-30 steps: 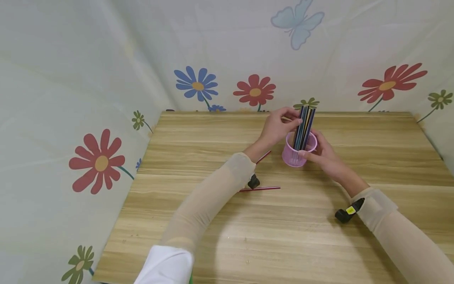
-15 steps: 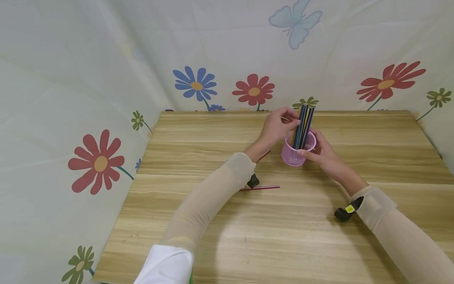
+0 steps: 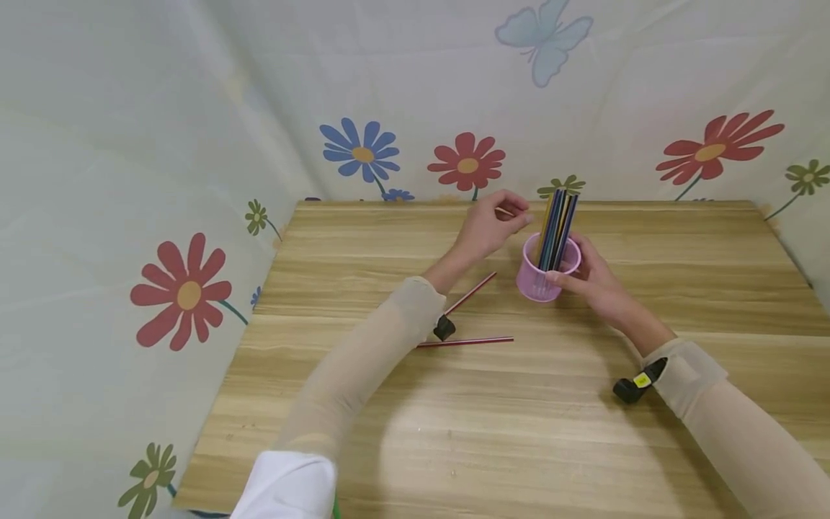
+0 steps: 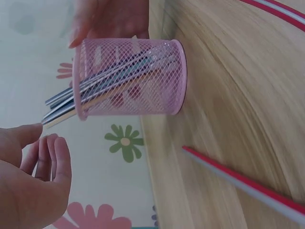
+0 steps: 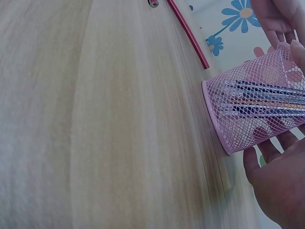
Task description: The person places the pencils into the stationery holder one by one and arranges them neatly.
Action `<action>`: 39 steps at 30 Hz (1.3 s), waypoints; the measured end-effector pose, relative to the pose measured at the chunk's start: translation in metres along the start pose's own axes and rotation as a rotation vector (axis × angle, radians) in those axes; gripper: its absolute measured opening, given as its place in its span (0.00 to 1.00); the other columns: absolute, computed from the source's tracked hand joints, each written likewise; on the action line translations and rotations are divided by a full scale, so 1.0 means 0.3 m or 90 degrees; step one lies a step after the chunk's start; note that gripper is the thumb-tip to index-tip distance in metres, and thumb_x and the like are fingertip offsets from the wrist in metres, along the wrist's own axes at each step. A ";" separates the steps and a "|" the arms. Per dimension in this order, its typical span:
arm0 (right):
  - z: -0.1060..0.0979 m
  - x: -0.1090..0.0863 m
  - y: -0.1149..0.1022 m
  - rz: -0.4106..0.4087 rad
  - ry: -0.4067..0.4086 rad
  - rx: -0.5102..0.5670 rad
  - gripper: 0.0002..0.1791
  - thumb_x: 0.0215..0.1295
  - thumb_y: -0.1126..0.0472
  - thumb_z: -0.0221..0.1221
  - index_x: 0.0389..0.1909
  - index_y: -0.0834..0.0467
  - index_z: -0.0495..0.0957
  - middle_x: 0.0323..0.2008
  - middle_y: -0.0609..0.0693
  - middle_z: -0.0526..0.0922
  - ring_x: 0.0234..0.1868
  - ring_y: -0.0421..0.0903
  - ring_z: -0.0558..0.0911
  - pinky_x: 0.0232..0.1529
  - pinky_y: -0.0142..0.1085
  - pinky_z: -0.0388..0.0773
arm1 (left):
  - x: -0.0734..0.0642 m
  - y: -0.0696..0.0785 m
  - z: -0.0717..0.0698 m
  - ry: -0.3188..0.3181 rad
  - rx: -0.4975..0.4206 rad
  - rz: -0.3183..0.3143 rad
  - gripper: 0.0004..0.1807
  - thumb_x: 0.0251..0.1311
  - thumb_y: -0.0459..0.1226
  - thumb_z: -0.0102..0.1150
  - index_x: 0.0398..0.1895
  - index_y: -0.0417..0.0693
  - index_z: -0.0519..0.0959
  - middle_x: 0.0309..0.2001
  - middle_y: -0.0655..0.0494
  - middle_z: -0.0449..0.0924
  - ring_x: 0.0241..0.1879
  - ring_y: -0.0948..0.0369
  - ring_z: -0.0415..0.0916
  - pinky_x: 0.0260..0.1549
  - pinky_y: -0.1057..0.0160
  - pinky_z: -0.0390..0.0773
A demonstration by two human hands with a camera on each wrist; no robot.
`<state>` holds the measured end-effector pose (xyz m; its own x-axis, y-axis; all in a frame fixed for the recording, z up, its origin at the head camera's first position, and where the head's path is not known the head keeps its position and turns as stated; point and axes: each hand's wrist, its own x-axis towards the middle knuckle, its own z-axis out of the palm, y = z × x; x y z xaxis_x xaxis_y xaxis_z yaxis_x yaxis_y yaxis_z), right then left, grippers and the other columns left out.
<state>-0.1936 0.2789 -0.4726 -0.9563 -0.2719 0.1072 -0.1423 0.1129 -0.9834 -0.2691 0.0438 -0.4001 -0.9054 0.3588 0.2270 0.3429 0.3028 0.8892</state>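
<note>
A pink mesh pen cup (image 3: 534, 287) stands upright near the back of the table, with several dark and yellow pencils (image 3: 558, 223) leaning in it. My right hand (image 3: 599, 288) grips the cup from its right side, thumb at the front near the rim. To the left of the pencils, my left hand (image 3: 488, 225) hovers with loosely bent fingers and nothing between them. In the left wrist view its thumb (image 4: 29, 133) is close to the pencils' upper ends. Two red striped pencils, one slanted (image 3: 472, 292) and one nearly level (image 3: 476, 342), lie on the table near my left wrist.
The wooden table (image 3: 519, 432) meets a flower-printed cloth wall (image 3: 402, 86) behind and at the left. Part of the level red pencil is hidden behind my left forearm (image 3: 363, 367).
My left hand has let go of a yellow pencil at the cup's left side and drawn back left. More of the red pencils shows now. My right hand stays on the cup.
</note>
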 end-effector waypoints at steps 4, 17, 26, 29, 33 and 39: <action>-0.002 0.000 -0.001 0.007 -0.001 -0.006 0.39 0.74 0.68 0.63 0.80 0.53 0.57 0.72 0.59 0.69 0.69 0.46 0.73 0.62 0.27 0.73 | -0.015 -0.007 -0.049 -0.006 0.002 -0.009 0.13 0.70 0.40 0.71 0.51 0.45 0.83 0.45 0.55 0.85 0.45 0.62 0.83 0.46 0.71 0.82; 0.000 -0.003 -0.006 0.023 0.000 -0.011 0.39 0.75 0.67 0.63 0.80 0.51 0.57 0.72 0.58 0.70 0.68 0.46 0.74 0.61 0.27 0.73 | -0.063 -0.099 -0.141 -0.060 0.075 -0.067 0.12 0.68 0.38 0.72 0.50 0.41 0.85 0.43 0.54 0.85 0.44 0.59 0.83 0.44 0.66 0.84; 0.000 -0.003 -0.009 0.025 -0.001 -0.003 0.39 0.75 0.68 0.63 0.80 0.51 0.57 0.73 0.58 0.69 0.68 0.45 0.74 0.62 0.27 0.72 | -0.110 -0.173 -0.148 -0.188 0.163 -0.131 0.14 0.71 0.35 0.69 0.53 0.37 0.83 0.45 0.51 0.84 0.44 0.58 0.81 0.41 0.65 0.80; -0.001 -0.002 -0.006 0.027 0.000 -0.003 0.39 0.75 0.68 0.63 0.80 0.50 0.57 0.72 0.57 0.70 0.68 0.44 0.74 0.62 0.27 0.72 | -0.133 -0.190 -0.144 -0.214 0.192 -0.147 0.11 0.72 0.36 0.67 0.51 0.40 0.83 0.44 0.52 0.83 0.44 0.58 0.79 0.42 0.65 0.80; -0.001 -0.002 -0.003 0.031 -0.001 -0.002 0.39 0.75 0.67 0.63 0.80 0.50 0.57 0.72 0.57 0.69 0.68 0.44 0.73 0.62 0.26 0.72 | -0.152 -0.206 -0.144 -0.244 0.217 -0.153 0.08 0.72 0.36 0.66 0.49 0.43 0.83 0.43 0.53 0.83 0.43 0.59 0.78 0.45 0.65 0.79; -0.001 -0.003 -0.005 0.029 -0.004 -0.002 0.40 0.75 0.67 0.63 0.81 0.49 0.56 0.73 0.57 0.69 0.69 0.45 0.73 0.63 0.27 0.72 | -0.159 -0.198 -0.147 -0.292 0.249 -0.148 0.09 0.69 0.36 0.69 0.47 0.43 0.84 0.41 0.53 0.83 0.42 0.59 0.78 0.45 0.64 0.78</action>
<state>-0.1928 0.2792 -0.4712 -0.9602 -0.2725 0.0619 -0.0998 0.1278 -0.9868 -0.2572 -0.0302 -0.4464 -0.7981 0.5593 -0.2240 0.2944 0.6864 0.6650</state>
